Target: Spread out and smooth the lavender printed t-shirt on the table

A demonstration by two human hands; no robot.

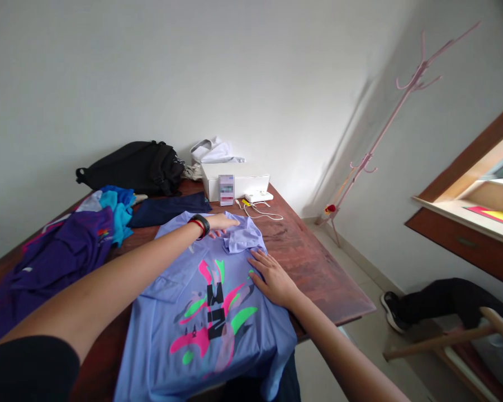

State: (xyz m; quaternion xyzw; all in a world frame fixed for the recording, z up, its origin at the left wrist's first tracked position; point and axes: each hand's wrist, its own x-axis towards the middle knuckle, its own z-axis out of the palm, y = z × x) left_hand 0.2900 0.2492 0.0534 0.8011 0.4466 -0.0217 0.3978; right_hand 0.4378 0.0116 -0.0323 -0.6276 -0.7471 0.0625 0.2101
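A lavender T-shirt (180, 312) with a pink, green and black print lies spread over the table, its lower part hanging past the near edge. My left hand (221, 223), with a dark band and a red cord at the wrist, reaches across to the far part of the T-shirt. Its fingers are curled at the cloth near the collar, and some of them are hidden. A sleeve (245, 237) is folded inward beside those fingers. My right hand (272, 276) rests flat on the right side of the T-shirt, fingers stretched out.
Purple and blue clothes (67, 251) are heaped at left, near a dark folded garment (171, 209) and a black backpack (129, 167). A white box (251, 176), small carton (226, 190) and white cable (262, 212) sit behind. At right are a pink coat rack (379, 134) and a person's leg (436, 301).
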